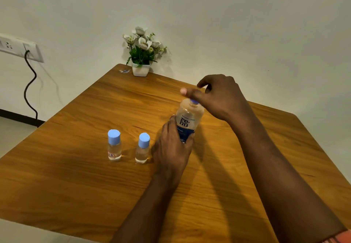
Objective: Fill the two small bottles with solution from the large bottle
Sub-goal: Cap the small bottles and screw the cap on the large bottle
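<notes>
The large clear bottle [188, 118] with a dark blue label stands upright on the wooden table [95, 185]. My left hand [171, 147] is wrapped around its lower half. My right hand [218, 96] sits over its top, thumb and fingers pinching the blue cap [194, 101], which is mostly hidden. Two small clear bottles stand upright to the left, both with light blue caps on: one [114, 145] with a small sticker, the other [142, 150] close beside my left hand. Both look filled with clear liquid.
A white pot of white artificial flowers [141, 52] stands at the table's far corner, with a small scrap [124, 71] beside it. A wall socket with a black cable [28, 83] is at the left. Table edges run near on the left and front.
</notes>
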